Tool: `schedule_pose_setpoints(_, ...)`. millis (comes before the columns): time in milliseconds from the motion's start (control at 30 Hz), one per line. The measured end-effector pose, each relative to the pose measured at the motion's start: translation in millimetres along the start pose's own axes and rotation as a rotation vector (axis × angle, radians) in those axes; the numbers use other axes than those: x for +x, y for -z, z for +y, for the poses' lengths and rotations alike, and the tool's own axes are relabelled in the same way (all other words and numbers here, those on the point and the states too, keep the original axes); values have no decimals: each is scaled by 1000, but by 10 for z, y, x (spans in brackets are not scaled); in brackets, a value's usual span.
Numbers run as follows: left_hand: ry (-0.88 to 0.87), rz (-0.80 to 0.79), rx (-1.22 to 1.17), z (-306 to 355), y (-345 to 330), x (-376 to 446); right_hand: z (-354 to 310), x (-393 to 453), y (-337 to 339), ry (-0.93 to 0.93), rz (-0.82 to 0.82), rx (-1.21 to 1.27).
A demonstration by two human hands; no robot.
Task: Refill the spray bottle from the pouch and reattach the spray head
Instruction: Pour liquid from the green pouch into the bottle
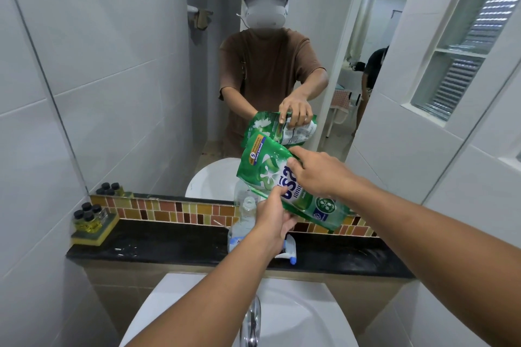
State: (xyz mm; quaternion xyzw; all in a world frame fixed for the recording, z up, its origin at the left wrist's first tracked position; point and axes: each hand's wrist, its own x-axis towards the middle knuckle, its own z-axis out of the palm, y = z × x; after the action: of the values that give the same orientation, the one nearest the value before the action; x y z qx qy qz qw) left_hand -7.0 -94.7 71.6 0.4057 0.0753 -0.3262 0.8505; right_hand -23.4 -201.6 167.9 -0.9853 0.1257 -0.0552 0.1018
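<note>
— Where was the pouch (293, 189)?
— Held up over the black counter (158, 245), tilted, lower left corner just above the open neck of the clear spray bottle (244, 222). Green, with white lettering.

— And the hands?
— Left hand (275, 215) closed on the pouch's lower edge, thumb on the front, fingers curled underneath. Right hand (315, 175) clamped on the upper right part, thumb pressed into the face.

— Bottle itself?
— Stood upright on the counter, far side of the sink (282, 313), partly hidden behind the left wrist. Uncapped. Liquid level hard to read.

— Spray head?
— Spray head (287, 252) lay on its side on the counter, just right of the bottle, white with a blue tip.

— Anything else about?
— Small dark-capped vials (88, 214) on a yellow sponge (95, 234) at the far left. Faucet (251, 321) near, bottom centre. Mirror (127, 65) behind, above a tiled strip (174, 211).
</note>
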Motion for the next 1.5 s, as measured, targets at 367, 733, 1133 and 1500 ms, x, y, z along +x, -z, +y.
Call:
schedule_pose_setpoints(367,18,-22,-17,47,-52,-64,5,12,73,9,14,-50)
schedule_pose_setpoints(733,18,-36,-21,67,-76,-77,-28,21,120,6,18,-73)
schedule_pose_setpoints(1133,-7,3,-26,63,-51,-40,-64,25,115,10,21,-82)
schedule_pose_setpoints(1500,10,-18,1,30,-9,24,-10,-12,20,12,28,-62)
